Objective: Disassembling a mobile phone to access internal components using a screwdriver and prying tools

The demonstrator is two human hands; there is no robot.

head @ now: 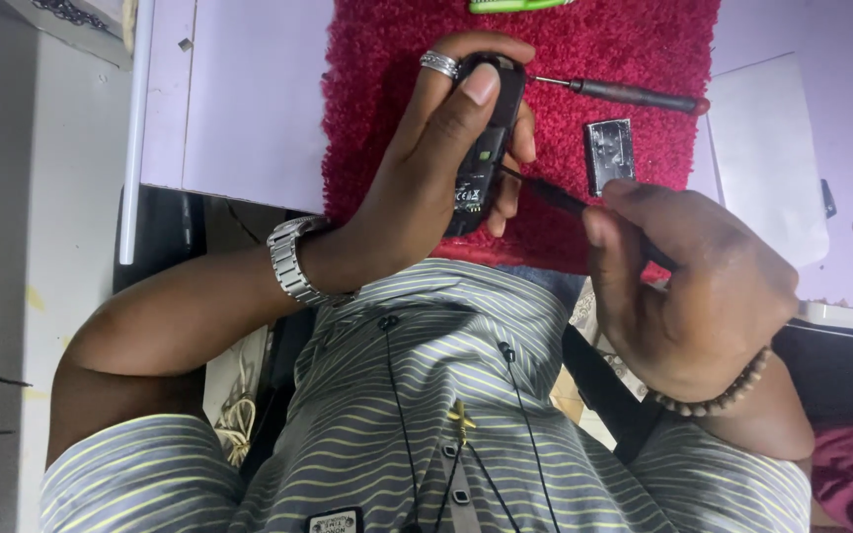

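Observation:
My left hand (436, 158), with a silver ring and a metal wristwatch, grips a small black electronic device (486, 148) held upright over a red shaggy mat (397, 59). My right hand (688, 286), wearing a bead bracelet, holds a thin black screwdriver (555, 195) whose tip touches the side of the device. A small black cover piece (609, 150) lies on the mat just right of the device. A second dark screwdriver (624, 94) rests on the mat beyond it.
The mat lies on a pale lilac table (239, 99). A green tool (515, 5) sits at the mat's far edge. A white sheet (767, 148) lies to the right. My striped shirt and earphone cables fill the lower view.

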